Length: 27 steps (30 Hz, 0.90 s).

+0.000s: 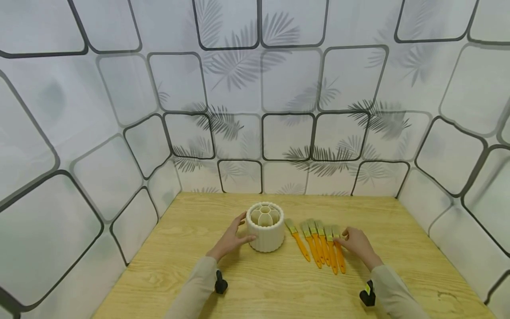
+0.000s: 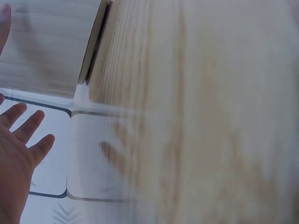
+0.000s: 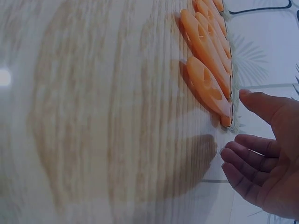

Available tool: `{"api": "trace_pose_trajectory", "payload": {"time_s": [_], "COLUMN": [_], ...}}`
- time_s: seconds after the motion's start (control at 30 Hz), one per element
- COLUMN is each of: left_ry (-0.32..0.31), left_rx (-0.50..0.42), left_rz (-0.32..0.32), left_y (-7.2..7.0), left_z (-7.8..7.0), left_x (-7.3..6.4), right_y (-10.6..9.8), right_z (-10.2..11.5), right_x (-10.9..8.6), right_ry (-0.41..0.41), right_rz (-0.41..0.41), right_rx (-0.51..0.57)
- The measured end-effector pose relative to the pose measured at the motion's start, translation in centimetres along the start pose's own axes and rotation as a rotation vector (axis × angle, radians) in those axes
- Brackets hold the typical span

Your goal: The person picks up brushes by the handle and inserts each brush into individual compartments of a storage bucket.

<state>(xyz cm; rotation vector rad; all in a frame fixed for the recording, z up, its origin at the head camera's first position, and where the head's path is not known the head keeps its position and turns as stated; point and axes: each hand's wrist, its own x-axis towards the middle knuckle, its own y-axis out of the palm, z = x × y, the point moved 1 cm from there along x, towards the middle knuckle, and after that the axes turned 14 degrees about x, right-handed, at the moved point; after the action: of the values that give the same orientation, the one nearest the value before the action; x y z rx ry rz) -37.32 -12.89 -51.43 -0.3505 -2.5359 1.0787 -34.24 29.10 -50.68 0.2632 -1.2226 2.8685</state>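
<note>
A cream, ribbed round holder (image 1: 267, 238) with petal-shaped compartments inside stands upright on the table. My left hand (image 1: 233, 239) is spread around its left side, thumb at the front and fingers behind. In the left wrist view those fingers (image 2: 29, 127) look straight and spread beside the holder's wall (image 2: 46, 51); whether they touch it I cannot tell. Several paintbrushes (image 1: 315, 243) with orange handles lie fanned out right of the holder, bristles away from me. Beside the rightmost paintbrush (image 3: 209, 91) is my right hand (image 1: 356, 244), its thumb and loosely bent fingers apart, nothing between them.
The wooden table (image 1: 159, 274) has light grain and ends at a patterned wall covering (image 1: 287, 133) at the back and both sides. A small black device (image 1: 220, 282) is worn on the left wrist, another (image 1: 368, 294) on the right.
</note>
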Motion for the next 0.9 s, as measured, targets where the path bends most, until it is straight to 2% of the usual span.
{"api": "trace_pose_trajectory", "payload": {"time_s": [0.27, 0.67, 0.9], "left_ry": [0.007, -0.008, 0.019], "left_rx": [-0.01, -0.043, -0.106], "left_rz": [0.015, 0.009, 0.007], "left_y": [0.36, 0.53, 0.66], "left_z": [0.47, 0.71, 0.62], "left_x": [0.09, 0.03, 0.01], "right_y": [0.24, 0.59, 0.59], "right_z": [-0.3, -0.46, -0.45], "right_x": [-0.03, 0.0, -0.06], "right_ry": [-0.007, 0.051, 0.047], "right_rz": [0.003, 0.063, 0.06], "right_rx": [-0.005, 0.037, 0.059]}}
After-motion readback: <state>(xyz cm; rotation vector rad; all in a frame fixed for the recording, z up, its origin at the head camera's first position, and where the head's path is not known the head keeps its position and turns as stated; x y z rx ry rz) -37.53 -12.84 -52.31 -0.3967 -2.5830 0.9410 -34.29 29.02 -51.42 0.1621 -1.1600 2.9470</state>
